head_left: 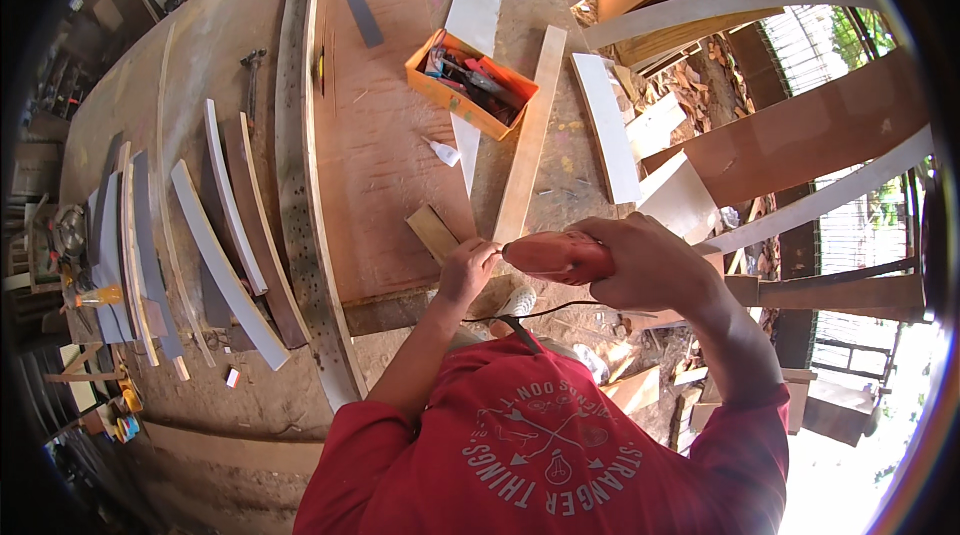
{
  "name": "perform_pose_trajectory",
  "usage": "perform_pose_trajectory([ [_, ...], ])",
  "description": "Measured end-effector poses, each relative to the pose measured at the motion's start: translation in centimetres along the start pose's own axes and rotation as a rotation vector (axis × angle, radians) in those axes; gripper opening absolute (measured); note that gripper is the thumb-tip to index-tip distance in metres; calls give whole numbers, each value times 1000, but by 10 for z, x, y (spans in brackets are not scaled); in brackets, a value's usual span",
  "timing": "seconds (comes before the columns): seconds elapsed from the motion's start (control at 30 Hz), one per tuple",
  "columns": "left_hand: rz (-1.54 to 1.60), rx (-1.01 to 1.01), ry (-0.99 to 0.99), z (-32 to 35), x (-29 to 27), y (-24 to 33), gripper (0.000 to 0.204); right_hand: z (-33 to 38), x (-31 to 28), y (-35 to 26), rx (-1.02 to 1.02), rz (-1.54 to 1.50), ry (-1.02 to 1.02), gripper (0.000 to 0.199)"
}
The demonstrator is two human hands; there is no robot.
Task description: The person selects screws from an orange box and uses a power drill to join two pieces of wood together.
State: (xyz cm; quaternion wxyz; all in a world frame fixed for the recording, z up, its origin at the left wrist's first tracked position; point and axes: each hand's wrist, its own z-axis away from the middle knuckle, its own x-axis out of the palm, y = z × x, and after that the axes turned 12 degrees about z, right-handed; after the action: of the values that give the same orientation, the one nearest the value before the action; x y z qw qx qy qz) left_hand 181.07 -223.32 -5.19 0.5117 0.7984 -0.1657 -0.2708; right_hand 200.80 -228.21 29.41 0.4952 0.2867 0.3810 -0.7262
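My right hand (645,260) is wrapped round a red power drill (560,257), its nose pointing left. At the drill's tip, the fingers of my left hand (468,273) are pinched together; whatever they hold is too small to make out. Both hands are at the near end of a long pale wood strip (533,135), by the table's front edge. A short wood piece (433,233) lies just beyond my left hand. Below the drill runs a black cable (560,308). A white squeeze bottle (443,152) lies farther off on the brown plywood sheet (385,145).
An orange box (450,102) of hand tools sits on the table ahead. Several curved strips (225,265) and a hammer (252,85) lie to the left, past a long raised edge (305,165). White boards (605,130) and large brown panels (800,125) crowd the right.
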Motion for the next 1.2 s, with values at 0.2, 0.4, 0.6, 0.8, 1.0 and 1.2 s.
perform_pose_trajectory([
  [0.2, -53, -9, -38, -2, 0, 1, 14, 2, 1, 7, -27, 44, -5, 57],
  [0.4, 59, -44, -21, -3, -5, 15, 17, 39, 51, 74, -25, -288, 213, 59],
  [0.6, 221, -218, 96, -1, -6, 11, 24, 120, 139, 144, 308, -1126, 420, 47],
  [0.8, 39, -305, 81, -70, 25, 25, 38, 145, 204, 183, 348, -1228, 656, 41],
  [1.0, -680, -518, -222, -116, 70, 45, 78, 157, 242, 211, 386, -1335, 737, 47],
  [1.2, 51, -767, -198, -127, 60, 79, 51, 164, 258, 239, 348, -1379, 710, 45],
])
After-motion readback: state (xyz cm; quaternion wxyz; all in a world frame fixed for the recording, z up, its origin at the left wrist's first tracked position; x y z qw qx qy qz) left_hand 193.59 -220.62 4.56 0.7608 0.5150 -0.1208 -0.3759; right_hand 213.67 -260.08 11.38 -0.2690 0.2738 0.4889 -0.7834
